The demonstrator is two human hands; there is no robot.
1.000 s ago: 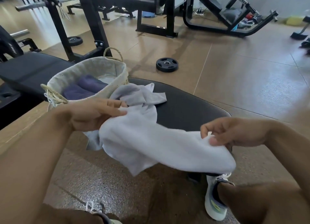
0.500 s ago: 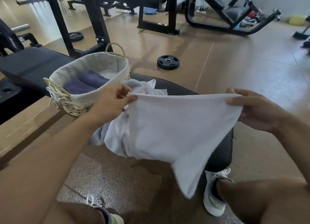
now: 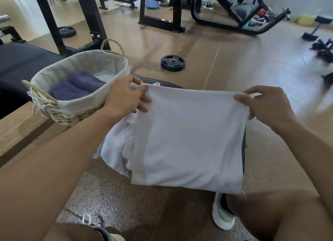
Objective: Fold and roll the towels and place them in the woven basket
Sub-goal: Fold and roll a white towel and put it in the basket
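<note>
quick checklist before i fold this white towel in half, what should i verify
1. Left hand pinches the white towel at its top corner: ok.
2. Right hand pinches the other top corner: ok.
3. Top edge stretched straight between the hands: ok.
4. Whole towel spread flat: not ok, its left side hangs bunched.
5. Bench space under the towel: cannot tell, hidden.
6. Woven basket has room beside the purple towels: ok.
</note>
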